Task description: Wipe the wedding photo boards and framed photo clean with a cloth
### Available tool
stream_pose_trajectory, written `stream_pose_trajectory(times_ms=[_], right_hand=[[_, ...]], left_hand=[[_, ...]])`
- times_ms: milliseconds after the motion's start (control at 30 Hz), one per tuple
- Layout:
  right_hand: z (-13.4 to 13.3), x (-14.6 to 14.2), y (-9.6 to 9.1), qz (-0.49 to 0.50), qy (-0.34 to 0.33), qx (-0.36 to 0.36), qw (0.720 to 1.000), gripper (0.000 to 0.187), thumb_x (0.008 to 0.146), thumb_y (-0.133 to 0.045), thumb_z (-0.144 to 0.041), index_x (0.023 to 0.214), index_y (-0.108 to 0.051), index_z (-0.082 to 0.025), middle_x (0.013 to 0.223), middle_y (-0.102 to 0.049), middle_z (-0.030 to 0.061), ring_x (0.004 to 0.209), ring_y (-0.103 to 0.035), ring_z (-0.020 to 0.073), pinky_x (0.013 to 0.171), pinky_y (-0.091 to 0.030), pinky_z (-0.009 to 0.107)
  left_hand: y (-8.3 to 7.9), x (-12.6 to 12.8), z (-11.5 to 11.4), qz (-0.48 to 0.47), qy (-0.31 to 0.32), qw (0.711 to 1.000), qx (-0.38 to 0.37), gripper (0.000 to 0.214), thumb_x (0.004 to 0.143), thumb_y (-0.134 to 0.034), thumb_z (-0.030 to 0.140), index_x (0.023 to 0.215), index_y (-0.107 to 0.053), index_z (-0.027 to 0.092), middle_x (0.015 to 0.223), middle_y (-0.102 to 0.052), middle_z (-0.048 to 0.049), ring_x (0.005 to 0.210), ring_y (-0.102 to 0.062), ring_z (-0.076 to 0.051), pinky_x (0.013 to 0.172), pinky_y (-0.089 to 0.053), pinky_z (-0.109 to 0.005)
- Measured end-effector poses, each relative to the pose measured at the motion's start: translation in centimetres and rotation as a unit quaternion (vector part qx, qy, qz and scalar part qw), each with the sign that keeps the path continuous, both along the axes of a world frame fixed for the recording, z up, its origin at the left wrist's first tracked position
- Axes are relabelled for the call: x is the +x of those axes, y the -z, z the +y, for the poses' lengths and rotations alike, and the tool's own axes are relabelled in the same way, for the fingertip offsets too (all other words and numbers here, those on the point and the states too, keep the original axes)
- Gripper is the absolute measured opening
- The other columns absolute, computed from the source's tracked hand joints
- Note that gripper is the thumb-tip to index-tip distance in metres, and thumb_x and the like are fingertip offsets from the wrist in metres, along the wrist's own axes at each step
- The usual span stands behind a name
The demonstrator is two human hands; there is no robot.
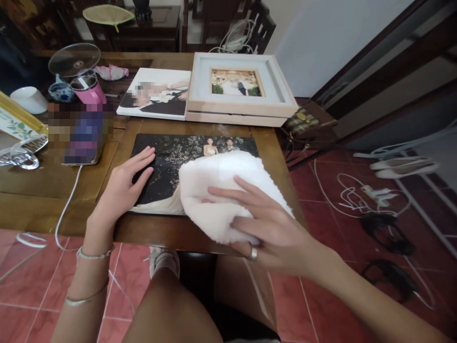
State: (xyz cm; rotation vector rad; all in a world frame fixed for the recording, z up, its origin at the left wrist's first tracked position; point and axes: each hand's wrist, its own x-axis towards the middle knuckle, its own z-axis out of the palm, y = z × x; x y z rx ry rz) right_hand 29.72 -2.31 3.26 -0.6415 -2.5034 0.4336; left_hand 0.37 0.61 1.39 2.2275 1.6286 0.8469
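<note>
A dark wedding photo panel (160, 159) lies flat near the front edge of the wooden table. My left hand (124, 183) rests on its left side, fingers stretched out and holding nothing. A fluffy white cloth (228, 171) covers the panel's right part and hangs slightly past its front edge. My right hand (264, 219) grips the cloth, with some fingers spread over it and others tucked into its folds. A ring is on that hand. Part of the picture, with two people in it, shows above the cloth.
Behind the panel are a white-covered album (153, 93) and a box with a framed photo (243, 90). A phone (84, 138) with a white cable (69, 205), a pink mug (89, 90) and a white cup (29, 99) stand at left. Cables (371, 195) lie on the floor at right.
</note>
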Motion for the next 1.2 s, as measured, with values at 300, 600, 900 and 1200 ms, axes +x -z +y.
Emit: stream_pose_trajectory(times_ms=[300, 600, 900, 1200], right_hand=[[9.6, 1.6, 0.7, -0.016, 0.154, -0.002, 0.988, 0.035, 0.091, -0.051, -0.037, 0.059, -0.051, -0.023, 0.064, -0.063, 0.0012, 0.079, -0.067, 0.024, 0.101, -0.043, 0.054], [4.7, 0.9, 1.0, -0.026, 0.178, 0.026, 0.983, 0.022, 0.089, -0.053, -0.029, 0.069, -0.058, -0.02, 0.116, -0.065, 0.0154, 0.118, -0.055, 0.035, 0.106, -0.029, 0.067], [0.5, 0.7, -0.9, -0.04, 0.054, -0.029, 0.997, 0.013, 0.086, -0.057, -0.021, 0.075, -0.064, -0.019, 0.12, -0.063, 0.0143, 0.121, -0.054, 0.0305, 0.112, -0.024, 0.062], [9.8, 0.6, 1.5, -0.022, 0.183, 0.028, 0.982, 0.025, 0.092, -0.05, -0.035, 0.077, -0.064, -0.02, 0.095, -0.066, 0.0101, 0.106, -0.06, 0.0309, 0.106, -0.03, 0.063]], left_hand=[[0.1, 0.0, 0.0, -0.008, 0.007, 1.0, 0.007, 0.038, 0.095, -0.048, 0.033, 0.127, -0.059, 0.017, 0.138, -0.055, -0.0065, 0.131, -0.047, -0.022, 0.112, -0.035, -0.041], [0.1, 0.1, 0.0, -0.006, 0.007, 1.0, 0.007, 0.039, 0.095, -0.047, 0.036, 0.127, -0.059, 0.017, 0.138, -0.055, -0.0064, 0.131, -0.047, -0.022, 0.112, -0.035, -0.041], [0.1, -0.1, 0.0, 0.003, -0.002, 1.0, -0.001, 0.04, 0.095, -0.045, 0.039, 0.129, -0.058, 0.022, 0.139, -0.054, -0.0037, 0.131, -0.047, -0.023, 0.112, -0.034, -0.044], [-0.1, 0.1, -0.1, -0.006, -0.019, 1.0, -0.003, 0.038, 0.093, -0.048, 0.038, 0.128, -0.059, 0.027, 0.139, -0.054, -0.0014, 0.13, -0.049, -0.023, 0.113, -0.034, -0.044]])
